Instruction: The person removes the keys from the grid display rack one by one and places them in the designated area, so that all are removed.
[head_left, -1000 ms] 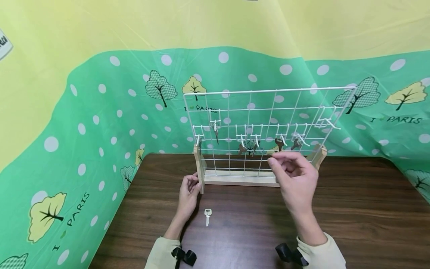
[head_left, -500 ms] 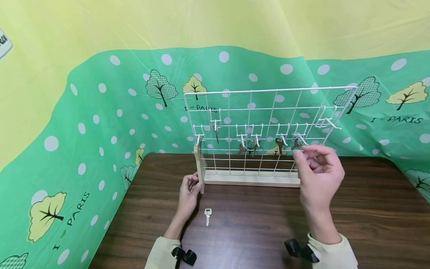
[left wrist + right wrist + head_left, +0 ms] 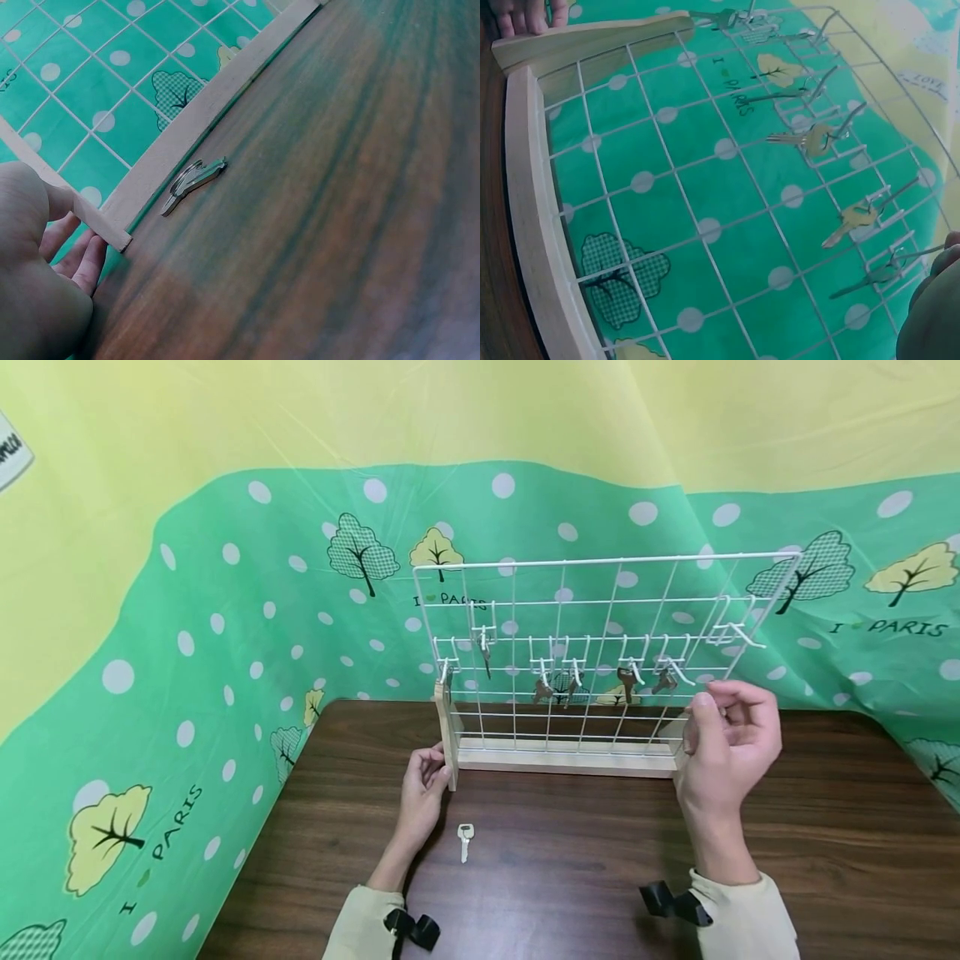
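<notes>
A white wire grid rack (image 3: pixel 564 562) stands on a wooden base, with several keys (image 3: pixel 626 683) hanging from its hooks. My left hand (image 3: pixel 420 793) grips the lower front of the rack's left wooden leg (image 3: pixel 97 225), thumb on one side and fingers on the other. My right hand (image 3: pixel 731 743) is raised before the rack's right leg, thumb and forefinger close together; whether anything is between them is not discernible. In the right wrist view only a part of that hand (image 3: pixel 934 307) shows, near a hanging key (image 3: pixel 885 276). A loose key (image 3: pixel 466 843) with a ring lies on the table.
At the rack's upper right, a white hook (image 3: pixel 731 633) carries no visible key. The dark wooden table (image 3: pixel 555 860) extends before the rack. A green and yellow printed cloth (image 3: pixel 247 610) hangs behind and to the left.
My right hand has moved right along the front of the rack, from below the middle hooks to its right leg. The left hand and the loose key have stayed put.
</notes>
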A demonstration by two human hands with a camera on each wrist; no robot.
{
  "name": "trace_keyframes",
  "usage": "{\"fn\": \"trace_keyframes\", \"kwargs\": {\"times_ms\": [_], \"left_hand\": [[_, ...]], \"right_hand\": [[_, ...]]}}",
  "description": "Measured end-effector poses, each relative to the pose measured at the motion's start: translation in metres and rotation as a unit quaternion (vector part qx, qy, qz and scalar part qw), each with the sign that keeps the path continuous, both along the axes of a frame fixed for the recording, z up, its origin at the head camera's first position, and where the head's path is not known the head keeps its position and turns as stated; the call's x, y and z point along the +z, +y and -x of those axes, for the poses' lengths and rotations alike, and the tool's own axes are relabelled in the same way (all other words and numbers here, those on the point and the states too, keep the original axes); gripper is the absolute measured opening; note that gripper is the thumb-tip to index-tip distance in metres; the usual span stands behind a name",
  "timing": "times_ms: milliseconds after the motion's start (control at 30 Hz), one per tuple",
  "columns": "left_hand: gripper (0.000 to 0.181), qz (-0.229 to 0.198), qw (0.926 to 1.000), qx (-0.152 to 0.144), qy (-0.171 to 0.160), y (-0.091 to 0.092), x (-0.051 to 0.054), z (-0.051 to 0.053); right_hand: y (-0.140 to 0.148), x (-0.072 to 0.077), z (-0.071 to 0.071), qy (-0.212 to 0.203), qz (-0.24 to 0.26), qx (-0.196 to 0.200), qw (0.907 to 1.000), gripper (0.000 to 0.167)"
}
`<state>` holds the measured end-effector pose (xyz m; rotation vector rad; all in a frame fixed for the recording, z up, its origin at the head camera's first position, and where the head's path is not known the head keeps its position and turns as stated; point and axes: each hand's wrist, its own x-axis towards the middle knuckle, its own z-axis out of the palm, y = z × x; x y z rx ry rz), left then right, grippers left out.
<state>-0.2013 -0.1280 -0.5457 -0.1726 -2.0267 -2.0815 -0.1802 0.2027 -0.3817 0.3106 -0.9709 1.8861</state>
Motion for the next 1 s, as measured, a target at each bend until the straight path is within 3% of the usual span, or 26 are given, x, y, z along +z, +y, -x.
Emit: {"fn": "trace_keyframes", "kwargs": {"times_ms": [100,400,633,833,1000], "left_hand": [[0.018,-0.002,1.0,0.001,-0.004,0.0,0.0,0.0],[0.018,-0.01,0.9999,0.0,-0.006,0.001,0.001,-0.002],[0.018,0.0,1.0,0.004,-0.003,0.0,0.0,-0.001],[0.018,0.003,1.0,0.003,0.001,0.0,0.001,-0.001],[0.019,0.001,1.0,0.001,-0.001,0.0,0.002,0.0]], "right_hand": [[0.0,-0.002,0.002,-0.007,0.011,0.005,0.9999,0.014],[0.006,-0.013,0.007,-0.081,-0.006,0.012,0.9966,0.019],[0.009,-0.016,0.009,-0.187,-0.056,-0.005,0.9808,0.022],[0.008,-0.016,0.012,-0.206,-0.091,-0.02,0.9741,0.023],[0.007,-0.015,0.013,-0.203,-0.089,-0.026,0.9747,0.015]]}}
